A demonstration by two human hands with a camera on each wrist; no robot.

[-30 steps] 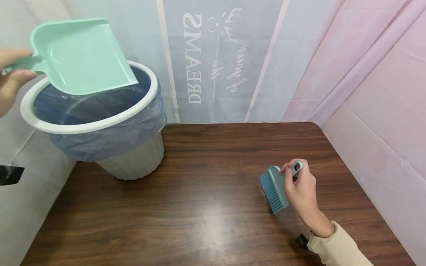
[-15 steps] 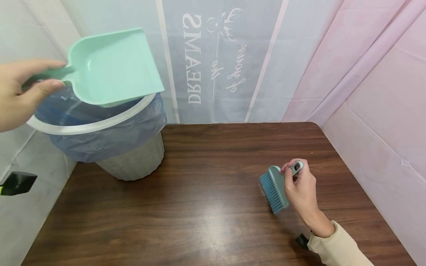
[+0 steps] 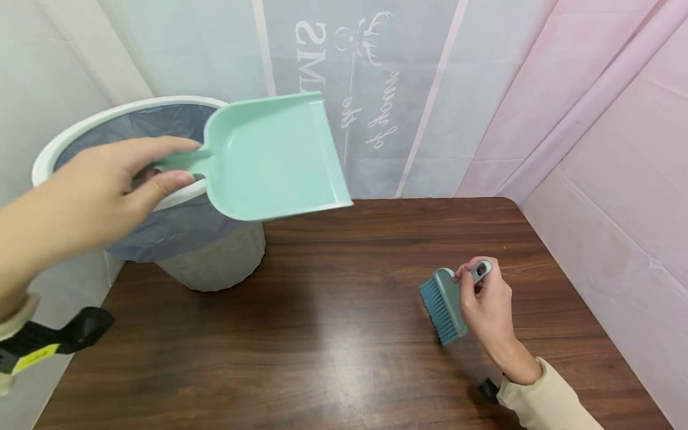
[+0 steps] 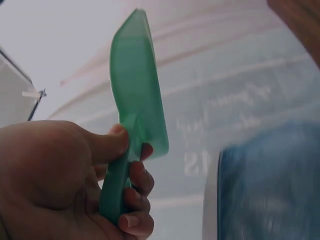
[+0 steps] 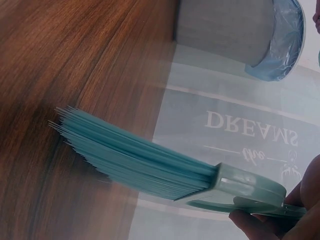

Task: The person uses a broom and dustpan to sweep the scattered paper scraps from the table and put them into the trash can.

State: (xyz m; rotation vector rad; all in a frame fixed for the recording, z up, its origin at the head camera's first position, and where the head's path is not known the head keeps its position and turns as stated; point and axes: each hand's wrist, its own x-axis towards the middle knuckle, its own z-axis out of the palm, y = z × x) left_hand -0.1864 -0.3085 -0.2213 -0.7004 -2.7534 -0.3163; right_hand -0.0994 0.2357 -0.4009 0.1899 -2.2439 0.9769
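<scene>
My left hand [image 3: 115, 194] grips a mint-green dustpan [image 3: 274, 158] by its handle, in the air in front of the bin's right side. Its pan looks bare inside and points right. In the left wrist view the fingers curl round the dustpan's handle [image 4: 116, 187]. My right hand [image 3: 486, 304] pinches the handle of a small teal hand brush [image 3: 443, 304] at the right of the table. The right wrist view shows the brush's bristles [image 5: 130, 155] pointing down at the wood; whether they touch it I cannot tell.
A grey bin [image 3: 220, 263] with a white rim and a blue bag liner [image 3: 180, 230] stands at the table's back left. The brown wooden table [image 3: 344, 358] ends at a printed curtain [image 3: 419, 89] behind and pale cloth on both sides.
My left hand has carried the dustpan right and downward, from over the bin's mouth to partly past its right side. The right hand and brush look unmoved.
</scene>
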